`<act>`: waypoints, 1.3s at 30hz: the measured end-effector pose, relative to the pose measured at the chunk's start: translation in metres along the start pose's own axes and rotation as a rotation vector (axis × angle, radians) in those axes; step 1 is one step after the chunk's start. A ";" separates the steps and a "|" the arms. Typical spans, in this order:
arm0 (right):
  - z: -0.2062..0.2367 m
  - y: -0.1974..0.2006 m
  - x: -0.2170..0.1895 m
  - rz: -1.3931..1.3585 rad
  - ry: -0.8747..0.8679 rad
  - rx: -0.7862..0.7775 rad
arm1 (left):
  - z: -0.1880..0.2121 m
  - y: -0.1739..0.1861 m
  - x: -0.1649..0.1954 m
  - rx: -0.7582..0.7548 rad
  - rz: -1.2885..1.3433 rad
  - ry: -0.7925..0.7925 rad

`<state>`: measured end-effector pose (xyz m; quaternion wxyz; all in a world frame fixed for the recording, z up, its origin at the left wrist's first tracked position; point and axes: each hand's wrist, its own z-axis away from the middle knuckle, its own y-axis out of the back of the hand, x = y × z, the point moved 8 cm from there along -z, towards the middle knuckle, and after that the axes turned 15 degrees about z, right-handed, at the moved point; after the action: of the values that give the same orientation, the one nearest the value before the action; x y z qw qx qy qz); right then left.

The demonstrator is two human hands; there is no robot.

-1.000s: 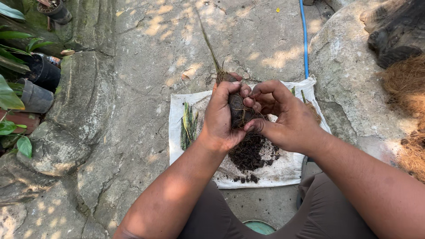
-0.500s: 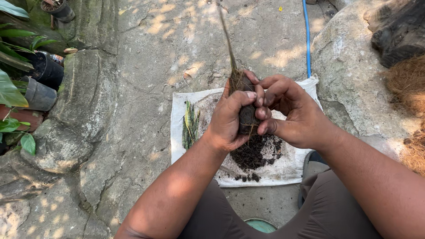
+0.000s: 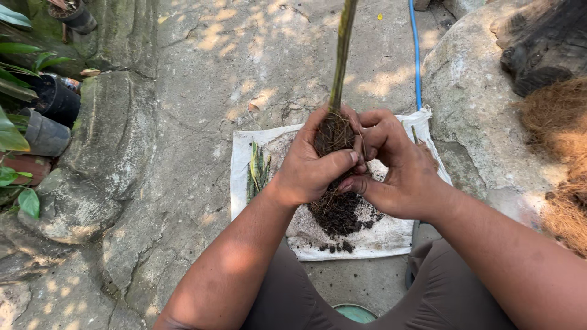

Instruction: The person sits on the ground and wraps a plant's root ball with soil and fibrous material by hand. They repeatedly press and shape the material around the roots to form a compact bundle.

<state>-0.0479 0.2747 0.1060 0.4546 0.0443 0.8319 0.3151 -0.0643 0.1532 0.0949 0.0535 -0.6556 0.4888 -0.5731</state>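
Note:
My left hand (image 3: 312, 165) is wrapped around the dark, fibrous root ball (image 3: 332, 133) of a small plant, whose thin green stem (image 3: 341, 55) rises upright toward the top of the view. My right hand (image 3: 394, 165) presses against the same root ball from the right, fingertips meeting the left thumb. Both hands hover over a white cloth (image 3: 257, 201) on the ground. A pile of dark soil (image 3: 339, 214) lies on the cloth just below my hands, and a few striped green leaf cuttings (image 3: 258, 168) lie on its left part.
Rough stone ground surrounds the cloth. Black plastic pots (image 3: 46, 119) with green leaves stand at the left edge. A blue hose (image 3: 416, 55) runs along the right. Brown coconut fibre (image 3: 559, 153) lies on a boulder at the right. A teal rim (image 3: 354, 313) shows between my knees.
My hands have lifted the root ball higher and nearer the camera, bringing the stem upright into view. My fingers have shifted around the roots; more soil lies uncovered beneath.

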 end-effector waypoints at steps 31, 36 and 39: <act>0.013 -0.029 0.065 -0.742 -0.700 0.246 | 0.007 0.015 0.003 0.489 -1.290 -0.174; 0.001 -0.018 0.068 -0.802 -0.638 0.215 | 0.005 0.044 0.003 0.584 -0.793 -0.172; -0.001 -0.013 0.062 -0.854 -0.604 0.249 | 0.005 0.060 -0.044 0.709 -0.271 0.075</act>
<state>-0.0824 0.2865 0.0541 0.7528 -0.1556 0.6391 -0.0258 -0.0884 0.1509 0.0246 0.1827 -0.6339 0.1706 -0.7319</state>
